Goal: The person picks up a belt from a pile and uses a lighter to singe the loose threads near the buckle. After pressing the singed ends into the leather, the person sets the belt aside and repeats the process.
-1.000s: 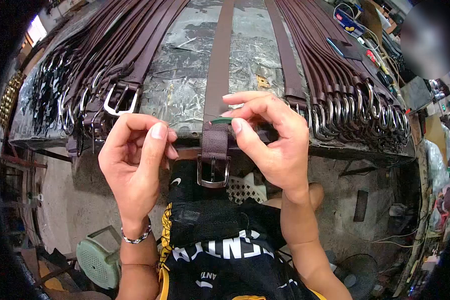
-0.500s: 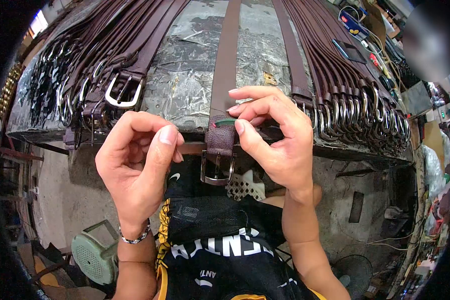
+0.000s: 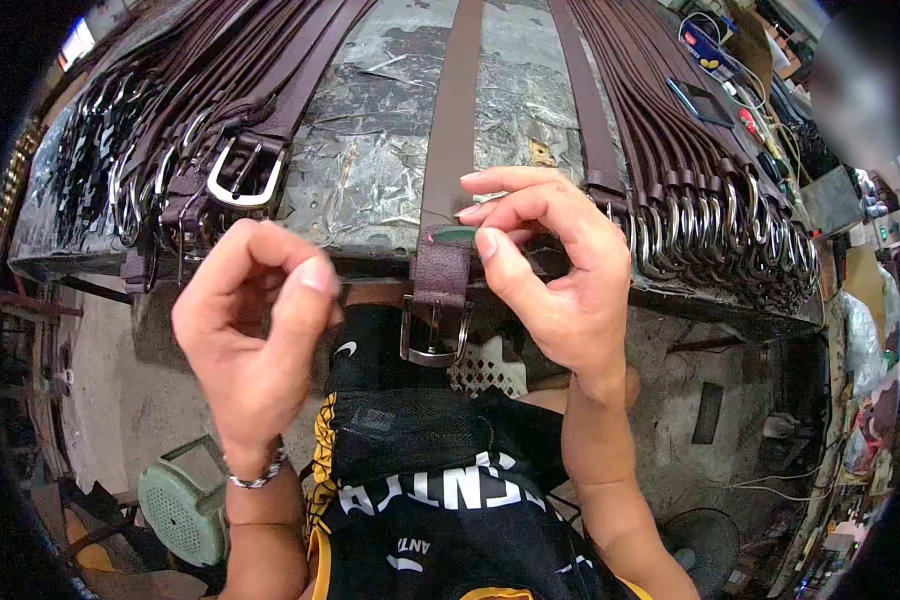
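A brown belt [image 3: 450, 130] runs down the middle of the worn bench, its folded end and metal buckle [image 3: 432, 355] hanging over the front edge. Just above the fold, my right hand [image 3: 555, 265] pinches a small green strip [image 3: 453, 235] with a pinkish tip, which lies across the belt. A thin dark thread shows near those fingertips. My left hand [image 3: 260, 325] is raised left of the buckle, apart from the belt, with thumb and forefinger pressed together. What it holds, if anything, is too small to see.
Many brown belts with buckles lie at the left [image 3: 240, 175] and right [image 3: 705, 215] of the bench [image 3: 370, 130]. A phone [image 3: 705, 103] lies at the back right. A green stool [image 3: 182, 510] stands on the floor at lower left.
My left hand has moved left and slightly down, away from the belt. My right hand stays nearly in place at the green strip.
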